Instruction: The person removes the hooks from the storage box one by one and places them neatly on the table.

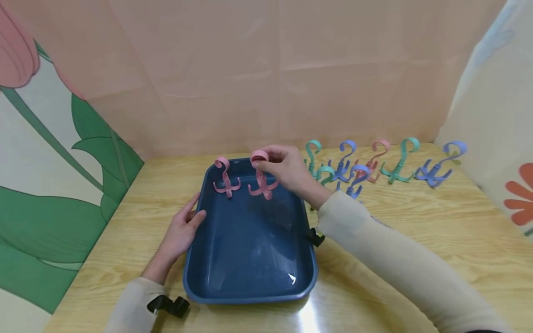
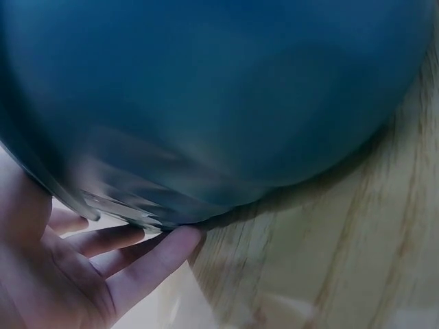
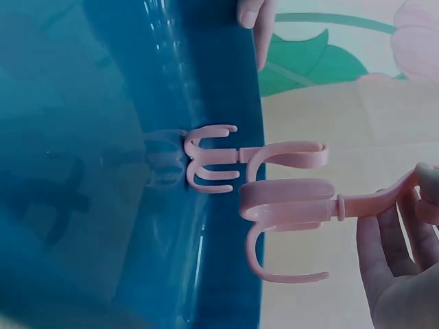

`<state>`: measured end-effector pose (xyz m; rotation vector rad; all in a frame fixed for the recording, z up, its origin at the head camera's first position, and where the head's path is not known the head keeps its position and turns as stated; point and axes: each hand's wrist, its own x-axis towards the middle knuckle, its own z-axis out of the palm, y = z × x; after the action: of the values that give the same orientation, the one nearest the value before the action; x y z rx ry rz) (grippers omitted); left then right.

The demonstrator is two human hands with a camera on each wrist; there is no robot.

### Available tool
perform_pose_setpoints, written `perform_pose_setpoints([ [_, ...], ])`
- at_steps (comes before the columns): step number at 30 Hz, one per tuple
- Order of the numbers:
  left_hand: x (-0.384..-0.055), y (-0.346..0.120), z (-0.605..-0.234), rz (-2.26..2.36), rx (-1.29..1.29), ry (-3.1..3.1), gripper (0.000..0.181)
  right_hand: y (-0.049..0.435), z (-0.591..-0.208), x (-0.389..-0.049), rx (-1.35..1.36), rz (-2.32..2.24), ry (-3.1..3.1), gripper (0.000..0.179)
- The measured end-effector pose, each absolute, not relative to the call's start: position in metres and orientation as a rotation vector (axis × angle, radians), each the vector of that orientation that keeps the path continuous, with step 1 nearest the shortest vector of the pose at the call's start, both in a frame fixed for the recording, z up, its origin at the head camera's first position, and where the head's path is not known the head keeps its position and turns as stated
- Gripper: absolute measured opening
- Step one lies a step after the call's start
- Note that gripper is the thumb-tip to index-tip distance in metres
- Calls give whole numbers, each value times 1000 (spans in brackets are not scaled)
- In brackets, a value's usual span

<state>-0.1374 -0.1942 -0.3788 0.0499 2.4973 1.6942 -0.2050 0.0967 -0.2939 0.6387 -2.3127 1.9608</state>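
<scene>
A deep blue plastic tray [image 1: 250, 245] lies lengthwise on the table. My left hand [image 1: 180, 233] holds its left side, thumb over the rim and fingers along the outer wall [image 2: 226, 103]. With my right hand [image 1: 291, 173] I pinch the curved top of a pink multi-prong hook [image 1: 263, 187] over the tray's far end. Its prongs [image 3: 288, 277] point away from my fingers in the right wrist view. Another pink hook [image 1: 227, 186] stands upright inside the tray, in the far left corner, left of the held one.
Right of the tray stand more hooks: green [image 1: 401, 162], blue [image 1: 435, 173] and pink [image 1: 370, 169], several in all. A plain pinkish backdrop [image 1: 275, 83] rises behind the wooden table [image 1: 416, 231]. Flower-patterned panels [image 1: 46, 222] flank it.
</scene>
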Motion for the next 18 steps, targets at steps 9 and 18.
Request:
perform_pose_setpoints([
  [9, -139, -195, -380, 1669, 38, 2507, 57, 119, -288, -189, 711, 1959, -2261, 25],
  [18, -139, -195, -379, 1675, 37, 2503, 57, 147, -282, -172, 621, 1870, -2360, 25],
])
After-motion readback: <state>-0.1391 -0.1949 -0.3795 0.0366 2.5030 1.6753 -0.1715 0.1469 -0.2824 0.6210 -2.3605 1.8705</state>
